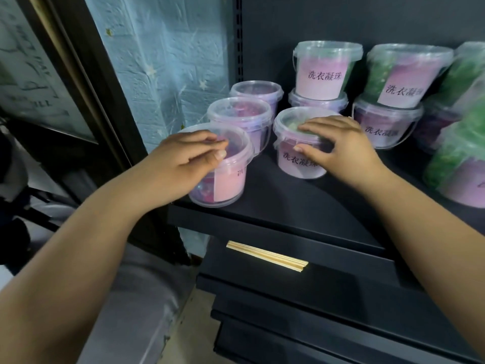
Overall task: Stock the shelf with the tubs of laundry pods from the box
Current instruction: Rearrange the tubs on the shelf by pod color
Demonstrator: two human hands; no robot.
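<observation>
Several clear tubs of laundry pods with pink labels stand on a black shelf (301,206). My left hand (181,164) grips the front-left tub (225,179) at the shelf's front edge, fingers on its lid and thumb on its side. My right hand (338,148) grips a second tub (296,156) to the right, fingers over the lid and thumb on the label. Behind them stand two more purple tubs (241,116) in a row, and stacked tubs (322,72) at the back. The box is not in view.
More stacked purple and green tubs (399,82) fill the shelf's right side, with green tubs (462,164) at the far right. A bundle of wooden sticks (267,256) lies on a lower shelf. A blue wall (168,61) and a dark frame stand to the left.
</observation>
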